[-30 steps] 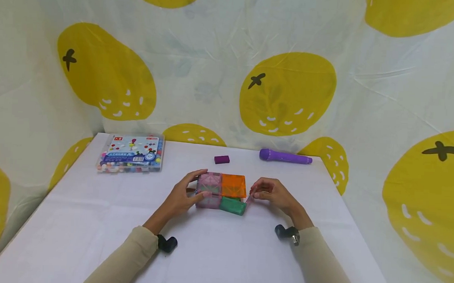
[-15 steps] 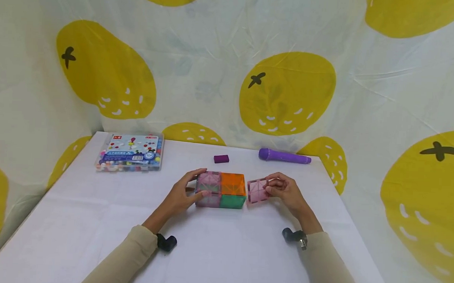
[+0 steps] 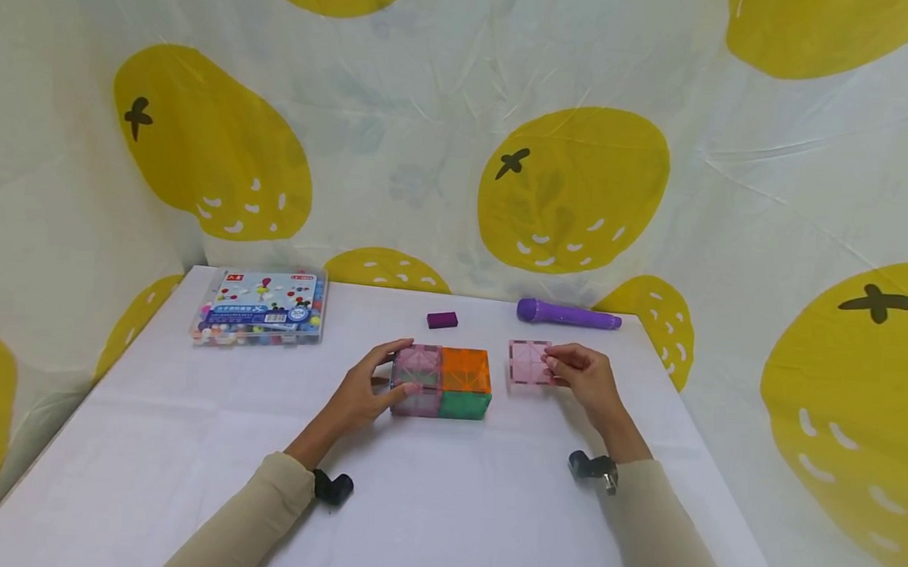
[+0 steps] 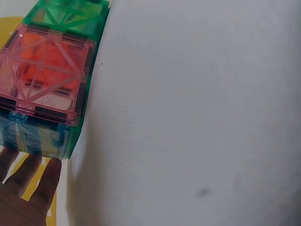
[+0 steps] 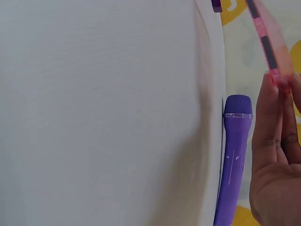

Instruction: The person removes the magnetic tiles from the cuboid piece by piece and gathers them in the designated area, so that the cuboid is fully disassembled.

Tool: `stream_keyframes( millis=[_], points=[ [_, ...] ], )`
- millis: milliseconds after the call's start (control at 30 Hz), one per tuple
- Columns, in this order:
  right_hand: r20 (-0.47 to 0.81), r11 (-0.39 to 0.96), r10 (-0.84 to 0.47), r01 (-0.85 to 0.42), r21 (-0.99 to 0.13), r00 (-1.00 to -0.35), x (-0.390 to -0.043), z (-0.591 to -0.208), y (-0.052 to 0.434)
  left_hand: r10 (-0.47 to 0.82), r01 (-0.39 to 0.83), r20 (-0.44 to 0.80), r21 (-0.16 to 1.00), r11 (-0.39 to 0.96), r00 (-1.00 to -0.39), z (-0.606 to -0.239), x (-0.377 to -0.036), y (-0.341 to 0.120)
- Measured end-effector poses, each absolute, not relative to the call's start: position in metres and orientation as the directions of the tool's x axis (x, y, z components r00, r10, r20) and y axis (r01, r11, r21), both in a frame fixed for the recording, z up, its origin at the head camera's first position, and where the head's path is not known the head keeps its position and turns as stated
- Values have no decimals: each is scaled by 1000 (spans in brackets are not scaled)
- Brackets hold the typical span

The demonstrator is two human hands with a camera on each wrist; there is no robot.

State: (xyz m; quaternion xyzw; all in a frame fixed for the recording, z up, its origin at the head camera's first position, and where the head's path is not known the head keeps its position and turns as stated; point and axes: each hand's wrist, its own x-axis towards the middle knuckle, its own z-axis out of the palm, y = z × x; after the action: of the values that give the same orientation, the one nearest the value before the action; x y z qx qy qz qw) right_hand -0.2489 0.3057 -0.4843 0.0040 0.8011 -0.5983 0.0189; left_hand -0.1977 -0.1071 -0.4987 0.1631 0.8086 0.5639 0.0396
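Observation:
A low box of translucent magnetic tiles (image 3: 441, 381), pink, orange and green, stands mid-table; the left wrist view shows its pink tile (image 4: 44, 75) close up. My left hand (image 3: 368, 389) grips its left end, thumb at the front and fingers over the top. My right hand (image 3: 582, 375) pinches a loose pink square tile (image 3: 530, 362) by its right edge, held just right of the box and apart from it. The right wrist view shows this pink tile (image 5: 265, 40) edge-on between my fingertips (image 5: 270, 101).
A purple toy microphone (image 3: 569, 314) lies at the back right, near the table edge, and a small purple block (image 3: 442, 320) sits behind the box. A clear case of coloured beads (image 3: 261, 308) lies at the back left. The white table (image 3: 446, 500) stretches toward me.
My right hand has pulled the pink tile off the right end of the box and carried it right and away. The left hand has kept its hold on the box.

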Motion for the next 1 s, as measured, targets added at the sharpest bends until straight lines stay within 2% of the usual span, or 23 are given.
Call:
stream_keyframes(
  millis=[267,500,800,1000],
  points=[
    [-135,321,59,147,-936,-989,-278,-482,289,300,221,125,924,313,-946,-501,-197,-107],
    [-183,271,103,205,-941,-978,-304,-485,279,302,229,132,923,311,-944,-500,-196,-107],
    [-231,243,144,261,-934,-962,-319,-489,277,299,223,129,925,308,-945,-500,-195,-106],
    [-246,353,132,277,-894,-960,-323,-489,273,298,213,118,927,308,-947,-499,-195,-106]
  ],
)
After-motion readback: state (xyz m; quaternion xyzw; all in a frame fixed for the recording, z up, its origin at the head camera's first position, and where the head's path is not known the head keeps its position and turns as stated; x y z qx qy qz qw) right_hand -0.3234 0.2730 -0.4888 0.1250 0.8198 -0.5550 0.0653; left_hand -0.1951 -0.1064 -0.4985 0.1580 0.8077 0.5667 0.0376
